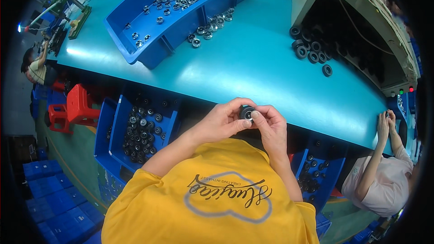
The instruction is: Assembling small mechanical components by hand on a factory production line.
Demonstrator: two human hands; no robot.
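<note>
1. Our 2 hands are together, fingertips closed around 1 small black wheel [247, 112] with a silver centre. It sits just over the table's near edge; we cannot tell whether either hand rests on it.
2. Our left hand [224, 119] pinches the wheel from its side, forefinger over the top; our right hand [273, 126] lays its thumb against the lower right of the face.
3. The step looks like thumb pressure on the wheel. To do it well, we should back the far side with the fingers, press evenly around the rim and keep the face square to the thumbs, as a tilted push could make it slip.
4. Ahead, the turquoise table [226, 77] gives us room to lift or swing forward; its near edge slopes down toward our right.
5. At the far left, the blue bin's [156, 52] wall limits reach, with loose silver hubs [208, 35] beside it.
6. To the far right, black rings [313, 57] spill from a pale housing [305, 0], whose frame our knuckles should avoid.
7. Below the edge, bins of dark wheels [140, 140] flank us; further right, a co-worker's hands [386, 122] bound that side.
</note>
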